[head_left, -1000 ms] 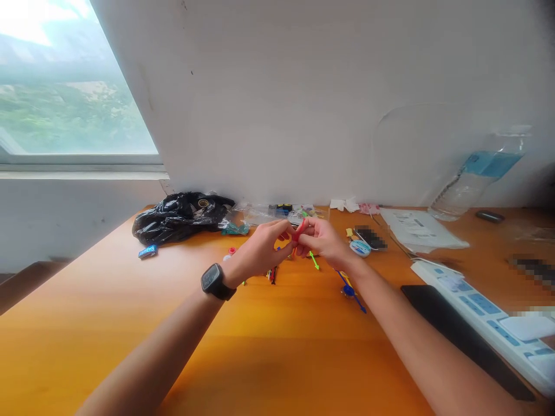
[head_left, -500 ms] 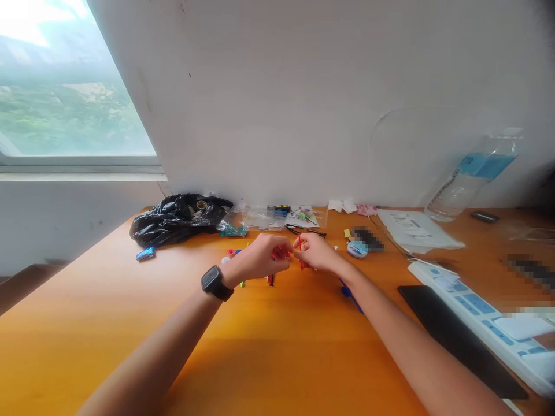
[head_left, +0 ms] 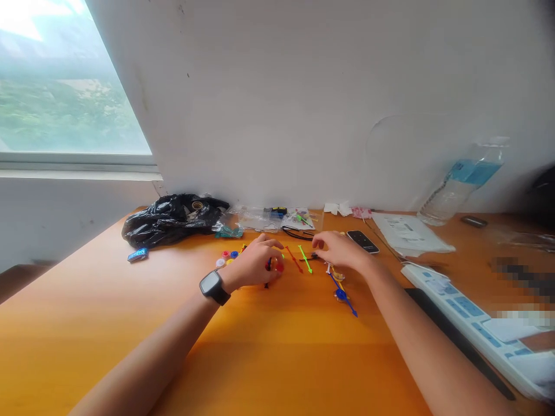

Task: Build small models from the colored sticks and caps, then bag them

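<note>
My left hand (head_left: 254,264), with a black watch (head_left: 212,286) on its wrist, rests on the orange table (head_left: 260,358), its fingers curled over a small red piece (head_left: 278,267). My right hand (head_left: 342,251) hovers palm down just right of it. Its fingers are loosely stretched toward a small black part (head_left: 314,256). Between the hands a red stick (head_left: 293,259) and a green stick (head_left: 306,259) lie on the table. A blue stick with a round hub (head_left: 344,293) lies under my right wrist. Small coloured caps (head_left: 228,256) sit left of my left hand.
A black plastic bag (head_left: 173,216) and clear packets (head_left: 277,217) lie along the wall. A phone (head_left: 363,241), papers (head_left: 407,231), a water bottle (head_left: 459,185) and a white power strip (head_left: 468,306) are to the right. A blue packet (head_left: 136,254) lies at the far left.
Both hands have come apart and dropped to the table. The red stick they held between them now lies on the table beside the green one.
</note>
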A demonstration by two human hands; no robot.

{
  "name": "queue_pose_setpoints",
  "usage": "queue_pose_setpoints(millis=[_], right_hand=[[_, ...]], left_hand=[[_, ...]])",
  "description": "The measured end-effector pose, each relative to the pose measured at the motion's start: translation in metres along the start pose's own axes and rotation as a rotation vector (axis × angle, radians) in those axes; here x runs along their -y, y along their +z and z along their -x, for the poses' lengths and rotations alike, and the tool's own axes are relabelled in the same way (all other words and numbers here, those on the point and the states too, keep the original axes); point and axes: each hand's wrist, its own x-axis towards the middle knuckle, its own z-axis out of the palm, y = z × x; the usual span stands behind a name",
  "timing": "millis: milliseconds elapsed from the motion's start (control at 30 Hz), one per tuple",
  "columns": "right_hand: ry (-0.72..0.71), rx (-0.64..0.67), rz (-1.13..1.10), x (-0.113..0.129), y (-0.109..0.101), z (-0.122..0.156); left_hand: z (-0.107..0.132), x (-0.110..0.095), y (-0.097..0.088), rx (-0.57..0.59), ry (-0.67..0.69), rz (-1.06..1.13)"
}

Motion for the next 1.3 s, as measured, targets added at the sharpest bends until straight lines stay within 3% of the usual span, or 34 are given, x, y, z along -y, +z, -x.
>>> queue_pose_setpoints(millis=[133,233,367,500,767,1100,1200,1300], right_hand=[[0.022,0.088,0.04,-0.008,0.005,-0.001],[0.037,0.065,0.086,-0.004,0.003,-0.001],[0.078,0.0,0.152,0.002,-0.008,0.003],[0.106,-0.046,0.178,0.007,-0.024,0.01],[0.036,0.057,0.038,-0.002,-0.036,0.015],[0.186,-0.117,0.03,0.011,-0.045,0.016],[0.16,-0.187,-0.164,0.021,-0.051,0.019],[-0.005,-0.106,-0.656,0.041,-0.054,0.025]], left_hand=[[-0.001,0.003,0.003,0.031,0.033,0.006],[-0.002,0.004,0.003,0.046,0.02,0.012],[-0.003,0.004,0.0,-0.029,-0.025,0.033],[-0.004,0.001,-0.013,-0.127,-0.026,0.048],[-0.004,-0.008,-0.039,-0.169,-0.057,0.093],[-0.008,-0.026,-0.044,-0.174,-0.064,0.127],[-0.01,-0.032,-0.047,-0.222,-0.06,0.179],[-0.012,-0.038,-0.048,-0.323,-0.052,0.259]])
